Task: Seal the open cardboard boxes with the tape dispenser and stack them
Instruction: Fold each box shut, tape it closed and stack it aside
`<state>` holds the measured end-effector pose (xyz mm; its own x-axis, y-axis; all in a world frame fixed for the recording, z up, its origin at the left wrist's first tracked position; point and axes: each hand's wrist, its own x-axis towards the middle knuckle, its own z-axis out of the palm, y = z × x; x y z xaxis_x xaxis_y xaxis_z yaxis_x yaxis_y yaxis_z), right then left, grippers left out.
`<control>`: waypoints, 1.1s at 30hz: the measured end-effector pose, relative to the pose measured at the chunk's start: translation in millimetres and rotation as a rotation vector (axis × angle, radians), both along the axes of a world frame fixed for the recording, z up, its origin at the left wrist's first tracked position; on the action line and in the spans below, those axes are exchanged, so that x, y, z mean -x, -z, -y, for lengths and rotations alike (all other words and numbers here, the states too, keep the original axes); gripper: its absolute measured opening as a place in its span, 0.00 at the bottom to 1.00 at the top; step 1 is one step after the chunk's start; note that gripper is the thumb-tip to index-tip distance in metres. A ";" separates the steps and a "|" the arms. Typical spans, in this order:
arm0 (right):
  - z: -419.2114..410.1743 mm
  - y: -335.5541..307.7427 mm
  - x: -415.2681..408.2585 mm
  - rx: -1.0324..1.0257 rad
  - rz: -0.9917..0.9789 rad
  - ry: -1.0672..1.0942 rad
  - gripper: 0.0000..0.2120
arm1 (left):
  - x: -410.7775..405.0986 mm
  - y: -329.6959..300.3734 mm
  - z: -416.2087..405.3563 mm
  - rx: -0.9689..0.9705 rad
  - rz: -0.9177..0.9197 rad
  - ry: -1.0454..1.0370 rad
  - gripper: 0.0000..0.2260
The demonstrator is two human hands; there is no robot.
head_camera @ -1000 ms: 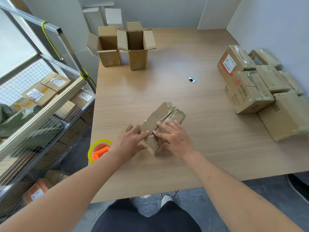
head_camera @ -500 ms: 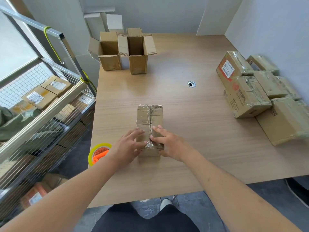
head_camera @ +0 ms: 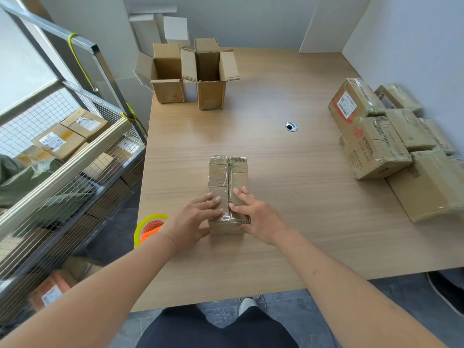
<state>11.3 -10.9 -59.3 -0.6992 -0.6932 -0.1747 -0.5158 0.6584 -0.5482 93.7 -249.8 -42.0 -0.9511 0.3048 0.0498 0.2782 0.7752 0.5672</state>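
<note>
Here, seen from above through a head-worn camera, two bare hands rest on a small taped cardboard box (head_camera: pixel 228 182) lying on a wooden table (head_camera: pixel 288 197). The left hand (head_camera: pixel 194 221) lies on the near left part of the box top, its fingers straight and laid flat, thumb down along the near left corner. The right hand (head_camera: pixel 256 217) mirrors it on the near right part, fingers straight and slightly fanned, pressing flat on the cardboard. The fingertips of both hands nearly meet at the taped centre seam, which runs away from the hands along the length of the box. Clear tape looks crinkled under and just in front of the fingers.

Just left of the left wrist, at the table's left edge, sits the tape dispenser (head_camera: pixel 150 228), a yellow roll with an orange core, partly hidden by the forearm.

Far ahead of the hands, toward the back left of the table, two open boxes (head_camera: pixel 190 79) stand upright side by side, flaps raised. Well to the right of the right hand, a pile of sealed boxes (head_camera: pixel 381 144) wrapped in tape sits near the wall. Between the hands and that far side, a small round metal grommet (head_camera: pixel 291 126) is set into the tabletop. Left of the left arm, a wire shelf rack (head_camera: pixel 62 172) holds more labelled parcels.
</note>
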 end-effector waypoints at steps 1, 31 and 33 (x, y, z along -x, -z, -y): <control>0.7 -1.0 0.1 -0.008 -0.004 0.004 0.33 | 2.4 -2.1 2.5 0.009 0.027 0.011 0.26; 36.7 -7.8 -24.9 -0.077 -0.031 0.265 0.49 | 1.2 2.6 16.5 0.117 0.029 0.027 0.29; 46.5 -10.8 -29.2 -0.094 -0.084 0.307 0.54 | -0.4 1.3 20.0 0.149 0.034 -0.039 0.30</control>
